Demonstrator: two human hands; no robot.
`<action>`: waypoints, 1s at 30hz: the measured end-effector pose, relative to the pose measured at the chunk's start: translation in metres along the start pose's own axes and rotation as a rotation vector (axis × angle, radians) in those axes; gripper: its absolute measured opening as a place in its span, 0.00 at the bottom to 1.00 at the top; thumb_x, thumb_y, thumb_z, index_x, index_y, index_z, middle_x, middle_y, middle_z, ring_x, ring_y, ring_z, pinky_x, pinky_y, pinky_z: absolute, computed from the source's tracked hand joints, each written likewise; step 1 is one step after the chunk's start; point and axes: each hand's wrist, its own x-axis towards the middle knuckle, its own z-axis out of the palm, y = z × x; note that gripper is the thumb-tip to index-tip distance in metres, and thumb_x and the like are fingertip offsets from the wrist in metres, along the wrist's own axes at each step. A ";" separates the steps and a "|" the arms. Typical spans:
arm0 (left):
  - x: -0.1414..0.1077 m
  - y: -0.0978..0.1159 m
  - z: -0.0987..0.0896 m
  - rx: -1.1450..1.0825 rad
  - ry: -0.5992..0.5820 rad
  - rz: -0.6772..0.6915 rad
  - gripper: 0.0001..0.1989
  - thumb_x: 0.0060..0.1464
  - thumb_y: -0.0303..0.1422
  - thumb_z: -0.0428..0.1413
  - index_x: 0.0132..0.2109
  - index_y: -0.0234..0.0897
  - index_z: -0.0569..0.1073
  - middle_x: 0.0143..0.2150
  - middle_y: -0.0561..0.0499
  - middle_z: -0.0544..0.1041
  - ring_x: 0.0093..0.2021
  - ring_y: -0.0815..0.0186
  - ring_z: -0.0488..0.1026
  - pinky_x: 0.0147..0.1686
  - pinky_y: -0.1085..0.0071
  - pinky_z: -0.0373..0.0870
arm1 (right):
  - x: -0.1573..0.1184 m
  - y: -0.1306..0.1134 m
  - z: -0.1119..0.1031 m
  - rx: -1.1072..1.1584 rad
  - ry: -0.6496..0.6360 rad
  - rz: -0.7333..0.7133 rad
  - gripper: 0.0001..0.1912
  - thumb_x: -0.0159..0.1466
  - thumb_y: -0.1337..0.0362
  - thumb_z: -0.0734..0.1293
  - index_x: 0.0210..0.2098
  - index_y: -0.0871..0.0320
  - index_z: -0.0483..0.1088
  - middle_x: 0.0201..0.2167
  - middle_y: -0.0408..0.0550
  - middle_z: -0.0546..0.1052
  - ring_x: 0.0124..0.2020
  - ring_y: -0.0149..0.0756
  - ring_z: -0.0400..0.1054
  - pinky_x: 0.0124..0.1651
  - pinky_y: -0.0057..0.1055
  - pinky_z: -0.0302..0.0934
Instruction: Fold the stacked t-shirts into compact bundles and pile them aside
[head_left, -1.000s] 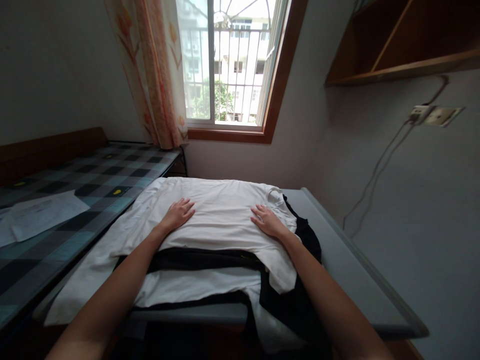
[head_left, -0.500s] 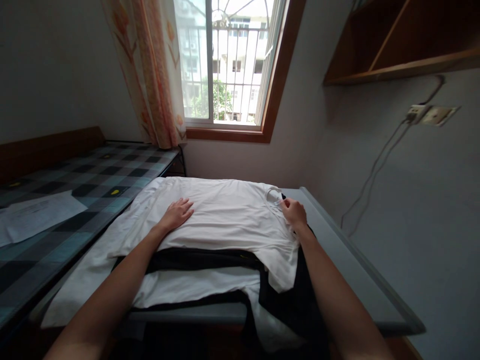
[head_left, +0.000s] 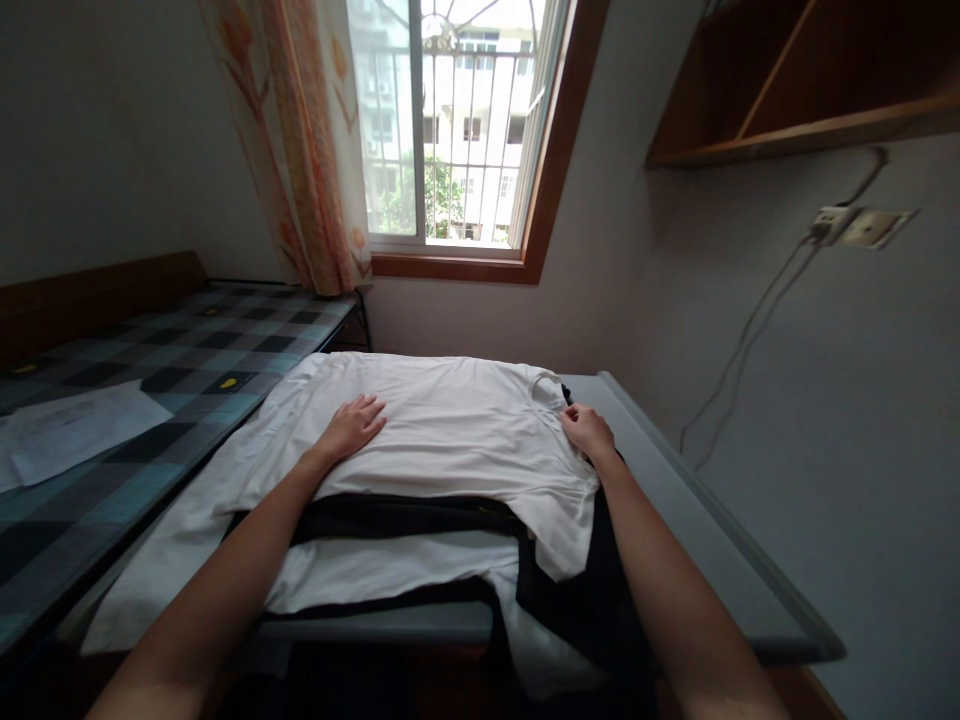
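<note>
A white T-shirt (head_left: 450, 430) lies spread on top of a pile of garments, its neckline toward the right. My left hand (head_left: 354, 425) rests flat on the shirt's left part, fingers stretched out. At the collar, my right hand (head_left: 589, 430) pinches the shirt's edge between thumb and fingers. Beneath the shirt show a black garment (head_left: 405, 517) and another white garment (head_left: 390, 572). A black sleeve and a white one hang over the table's front edge at the right.
The grey table (head_left: 697, 540) carries the pile. To the left is a bed with a checked mattress (head_left: 255, 340) and paper sheets (head_left: 82, 430). Behind are a curtain (head_left: 307, 150) and a barred window (head_left: 465, 150). A wooden shelf (head_left: 810, 130) and a socket with cables (head_left: 829, 225) are on the right wall.
My right hand has shifted very slightly down along the collar, still pinching. The left hand and the garments look the same.
</note>
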 end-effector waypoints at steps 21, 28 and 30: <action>0.000 0.000 -0.001 -0.010 0.015 -0.001 0.25 0.63 0.44 0.44 0.63 0.40 0.68 0.68 0.44 0.63 0.69 0.51 0.55 0.65 0.51 0.54 | 0.004 0.014 -0.011 -0.039 0.039 0.055 0.15 0.57 0.49 0.69 0.32 0.54 0.73 0.35 0.51 0.80 0.41 0.45 0.73 0.39 0.33 0.60; -0.001 0.001 -0.002 -0.016 0.016 0.000 0.25 0.63 0.43 0.45 0.63 0.39 0.68 0.67 0.44 0.63 0.69 0.52 0.55 0.65 0.51 0.54 | 0.002 0.011 -0.011 -0.019 0.089 -0.009 0.07 0.57 0.58 0.69 0.30 0.54 0.72 0.36 0.49 0.80 0.41 0.44 0.73 0.40 0.32 0.58; -0.001 0.002 -0.002 -0.021 0.021 -0.003 0.25 0.63 0.43 0.45 0.62 0.40 0.69 0.67 0.44 0.64 0.69 0.52 0.56 0.64 0.51 0.54 | 0.002 0.009 -0.011 -0.007 0.113 -0.018 0.06 0.58 0.59 0.68 0.29 0.54 0.71 0.36 0.49 0.80 0.41 0.43 0.73 0.39 0.32 0.58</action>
